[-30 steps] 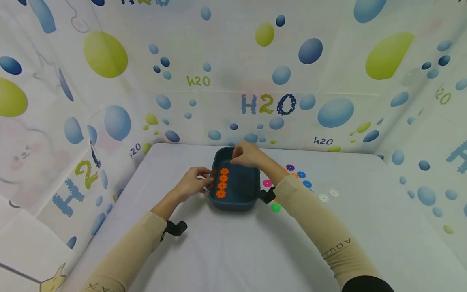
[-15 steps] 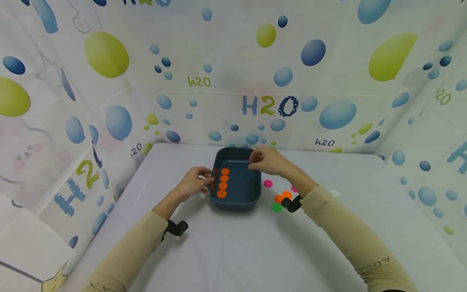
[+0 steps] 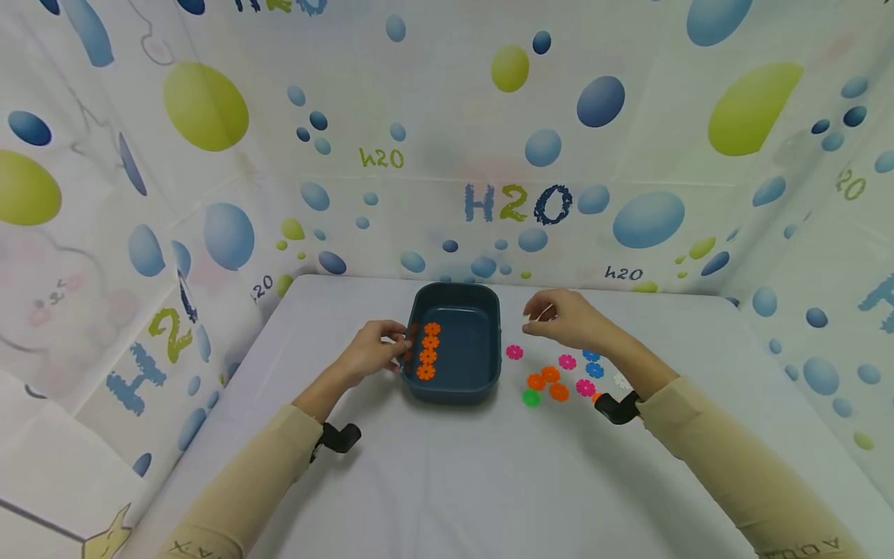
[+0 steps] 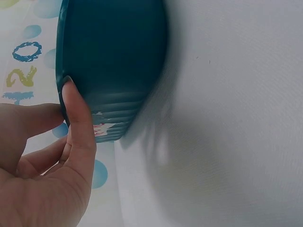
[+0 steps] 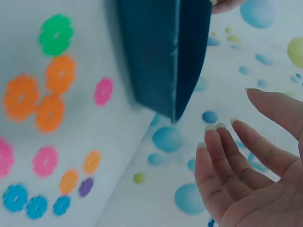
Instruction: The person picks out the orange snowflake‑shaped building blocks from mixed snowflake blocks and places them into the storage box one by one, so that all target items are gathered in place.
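Note:
A dark blue-green plastic bin (image 3: 461, 393) stands on the white-covered table. Inside it, along its left side, lies a column of several orange flower-shaped discs (image 3: 423, 359). My left hand (image 3: 366, 353) pinches the bin's left rim between thumb and fingers; the left wrist view shows the grip on the bin wall (image 4: 113, 47) closely. My right hand (image 3: 569, 320) hovers to the right of the bin, above the table. In the right wrist view its fingers (image 5: 241, 170) are apart and loosely bent, with nothing between them.
Loose flower discs lie right of the bin: green (image 3: 531, 399), orange (image 3: 559, 394), pink (image 3: 514, 352), blue (image 3: 594, 369), and a purple one (image 5: 86, 187) in the right wrist view. My right forearm partly covers a white disc (image 3: 621, 380). A patterned curtain (image 3: 447, 140) hangs behind.
My right hand has moved from over the bin's far end out to the right, past its rim, uncovering more loose discs. My left hand and the bin have stayed put.

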The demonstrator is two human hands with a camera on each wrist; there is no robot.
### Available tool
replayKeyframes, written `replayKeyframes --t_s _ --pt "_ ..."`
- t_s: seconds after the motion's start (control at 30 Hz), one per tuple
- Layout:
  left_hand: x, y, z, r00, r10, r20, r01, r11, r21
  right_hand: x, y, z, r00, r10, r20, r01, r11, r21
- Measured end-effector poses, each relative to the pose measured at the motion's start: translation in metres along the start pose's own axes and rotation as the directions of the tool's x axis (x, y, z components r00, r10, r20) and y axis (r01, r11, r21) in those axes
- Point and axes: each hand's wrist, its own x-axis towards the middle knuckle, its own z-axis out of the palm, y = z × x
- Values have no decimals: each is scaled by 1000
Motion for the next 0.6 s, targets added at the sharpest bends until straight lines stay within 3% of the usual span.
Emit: replayKeyframes --t_s 0.23,0.6 --pt "0 0 0 1000 1 1 -1 1000 1 -26 29 -13 999 39 -3 -39 999 -30" --pt "-2 1 2 1000 -20 -3 20 1000 10 -64 74 -20 989 126 79 -122 991 -51"
